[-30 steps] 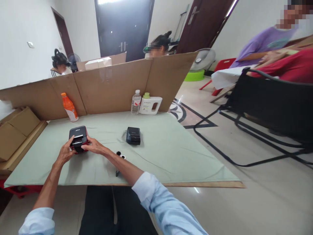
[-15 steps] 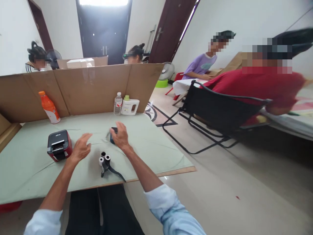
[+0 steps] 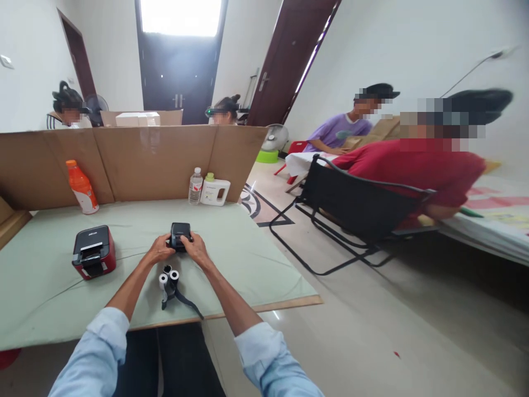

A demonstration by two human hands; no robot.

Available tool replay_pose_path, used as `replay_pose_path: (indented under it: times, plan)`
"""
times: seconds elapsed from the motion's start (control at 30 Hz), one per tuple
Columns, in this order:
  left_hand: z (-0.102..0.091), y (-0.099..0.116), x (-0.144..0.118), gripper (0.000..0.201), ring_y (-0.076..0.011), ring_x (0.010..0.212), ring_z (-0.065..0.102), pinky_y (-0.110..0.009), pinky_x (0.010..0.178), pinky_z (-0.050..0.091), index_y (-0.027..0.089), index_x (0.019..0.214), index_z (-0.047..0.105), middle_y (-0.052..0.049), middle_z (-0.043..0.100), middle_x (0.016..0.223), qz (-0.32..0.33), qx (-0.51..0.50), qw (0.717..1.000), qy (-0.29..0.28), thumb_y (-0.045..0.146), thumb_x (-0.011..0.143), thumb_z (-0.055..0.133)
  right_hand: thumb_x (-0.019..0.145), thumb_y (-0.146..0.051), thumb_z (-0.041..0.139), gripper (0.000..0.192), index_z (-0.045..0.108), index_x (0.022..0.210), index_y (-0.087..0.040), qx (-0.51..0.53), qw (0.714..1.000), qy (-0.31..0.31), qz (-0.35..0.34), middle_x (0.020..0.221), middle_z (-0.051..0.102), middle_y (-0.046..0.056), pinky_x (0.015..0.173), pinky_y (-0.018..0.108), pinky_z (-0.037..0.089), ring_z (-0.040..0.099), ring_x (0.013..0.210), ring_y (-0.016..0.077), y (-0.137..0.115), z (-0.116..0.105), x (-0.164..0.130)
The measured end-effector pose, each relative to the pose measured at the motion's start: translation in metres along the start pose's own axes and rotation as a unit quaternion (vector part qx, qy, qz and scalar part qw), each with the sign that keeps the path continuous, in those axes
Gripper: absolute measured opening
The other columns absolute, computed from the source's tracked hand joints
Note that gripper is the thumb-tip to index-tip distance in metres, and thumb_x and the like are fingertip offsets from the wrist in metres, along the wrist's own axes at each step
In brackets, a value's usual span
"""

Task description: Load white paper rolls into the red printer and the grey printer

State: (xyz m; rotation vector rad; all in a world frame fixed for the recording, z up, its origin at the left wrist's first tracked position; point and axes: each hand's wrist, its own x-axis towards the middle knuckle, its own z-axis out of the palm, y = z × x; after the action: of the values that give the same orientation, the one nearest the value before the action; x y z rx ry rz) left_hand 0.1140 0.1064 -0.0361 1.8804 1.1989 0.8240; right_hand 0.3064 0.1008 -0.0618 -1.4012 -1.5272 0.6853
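both hands close on the small black printer (image 3: 181,235), which sits near the middle of the table (image 3: 256,259). the left hand (image 3: 159,251) curls its fingers against the printer's left side, the right hand (image 3: 194,248) against its right side, thumbs on top. 2 small paper rolls (image 3: 168,275) with a black cord lie just in front of the hands, toward the near edge. a red and black printer (image 3: 93,258) stands well apart, toward the left edge.
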Motion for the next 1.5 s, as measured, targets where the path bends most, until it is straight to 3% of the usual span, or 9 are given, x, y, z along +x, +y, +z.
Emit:
replay_pose_path:
  times: [0.13,0.27,0.5,0.63,0.77,0.97,1.17,1.37,1.5]
  plan:
    - [-0.037,-0.026,-0.037,0.063,-0.0188,0.081,0.065,-0.029,0.073,0.055,0.013,0.125,0.071,-0.007,0.074,0.105,-0.017,0.003,0.994,0.109,0.019,0.062,0.073,0.089,-0.048,0.061,0.043,0.075,0.113,-0.016,0.059,0.996,-0.059,-0.026,0.105,0.074,0.011,0.091,0.039,0.055,0.068,0.095,0.0264,-0.015,0.042,0.002]
    - [-0.059,-0.042,-0.069,0.067,-0.0196,0.082,0.067,-0.033,0.078,0.058,0.012,0.13,0.069,-0.008,0.075,0.107,-0.042,0.014,0.99,0.132,0.02,0.064,0.076,0.088,-0.043,0.064,0.042,0.075,0.121,-0.018,0.099,0.989,-0.103,-0.026,0.108,0.076,0.01,0.096,0.043,0.055,0.068,0.098,0.0266,-0.021,0.071,-0.002]
    - [-0.075,-0.048,-0.084,0.074,-0.0243,0.092,0.07,-0.039,0.083,0.06,0.015,0.137,0.066,-0.013,0.071,0.124,-0.017,0.069,0.987,0.142,0.029,0.066,0.083,0.089,-0.038,0.063,0.045,0.072,0.129,-0.019,0.174,0.973,-0.143,-0.05,0.122,0.072,0.01,0.095,0.04,0.056,0.067,0.101,0.0231,0.0,0.06,-0.018]
    - [-0.077,-0.047,-0.076,0.079,-0.0262,0.095,0.072,-0.039,0.082,0.061,0.017,0.138,0.065,-0.014,0.069,0.129,0.01,0.08,0.988,0.134,0.039,0.066,0.088,0.088,-0.038,0.067,0.046,0.071,0.13,-0.021,0.16,0.972,-0.15,-0.078,0.113,0.071,0.007,0.09,0.036,0.055,0.065,0.092,0.0192,0.003,0.056,-0.025]
    - [-0.073,-0.048,-0.068,0.079,-0.0265,0.094,0.073,-0.04,0.081,0.062,0.016,0.136,0.066,-0.015,0.069,0.13,-0.011,0.081,0.986,0.145,0.042,0.064,0.089,0.085,-0.037,0.071,0.051,0.07,0.133,-0.021,0.145,0.974,-0.15,-0.092,0.104,0.068,0.005,0.082,0.035,0.055,0.061,0.082,0.0174,0.003,0.057,-0.029]
    - [-0.069,-0.056,-0.074,0.072,-0.0292,0.1,0.074,-0.041,0.083,0.063,0.013,0.132,0.067,-0.016,0.071,0.127,-0.039,0.034,0.986,0.161,0.036,0.067,0.088,0.084,-0.033,0.071,0.05,0.07,0.133,-0.022,0.143,0.973,-0.128,-0.128,0.104,0.066,0.006,0.08,0.035,0.056,0.061,0.083,0.0188,0.005,0.059,-0.034]
    - [-0.064,-0.051,-0.086,0.061,-0.0244,0.095,0.073,-0.04,0.085,0.062,0.016,0.134,0.067,-0.014,0.07,0.129,0.017,0.115,0.982,0.15,0.032,0.077,0.082,0.082,-0.033,0.073,0.049,0.072,0.13,-0.022,0.137,0.974,-0.133,-0.121,0.102,0.066,0.006,0.078,0.035,0.056,0.061,0.081,0.0189,0.006,0.059,-0.034]
    - [-0.061,-0.041,-0.089,0.048,-0.0282,0.119,0.068,-0.045,0.103,0.057,0.021,0.132,0.07,-0.013,0.068,0.133,0.068,0.182,0.971,0.137,0.026,0.084,0.074,0.082,-0.032,0.074,0.05,0.071,0.131,-0.022,0.135,0.974,-0.127,-0.13,0.101,0.065,0.005,0.077,0.034,0.056,0.06,0.082,0.0192,0.007,0.06,-0.036]
    - [-0.062,-0.038,-0.092,0.047,-0.0281,0.121,0.067,-0.045,0.108,0.055,0.023,0.132,0.071,-0.012,0.067,0.135,0.068,0.205,0.967,0.133,0.026,0.085,0.074,0.083,-0.031,0.073,0.051,0.07,0.133,-0.022,0.133,0.974,-0.131,-0.13,0.101,0.065,0.005,0.078,0.035,0.056,0.06,0.083,0.0194,0.007,0.06,-0.036]
